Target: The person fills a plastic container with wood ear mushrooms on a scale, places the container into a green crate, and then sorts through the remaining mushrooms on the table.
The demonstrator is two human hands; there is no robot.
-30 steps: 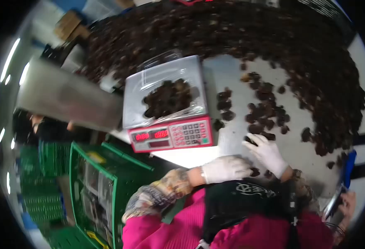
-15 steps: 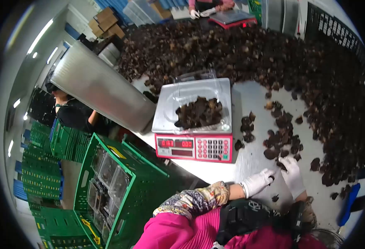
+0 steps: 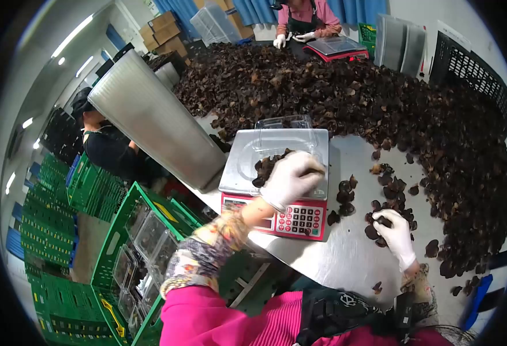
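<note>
My left hand, in a white glove, is over the plastic tray on the red and silver scale, its fingers bent; whatever they may hold is hidden. Dark brown fungus pieces lie in the clear tray, partly covered by that hand. The white-gloved right hand is at a small cluster of dark pieces on the metal table, right of the scale, with its fingertips pinched around a dark piece.
A large heap of fungus spans the table's back and right. Stacked clear trays lean left of the scale. A green crate holds packed boxes. Two people are nearby. A blue-handled tool lies right.
My left hand has moved from the table's front up and left onto the scale's tray. My right hand has shifted slightly toward the small cluster. The view has tilted upward.
</note>
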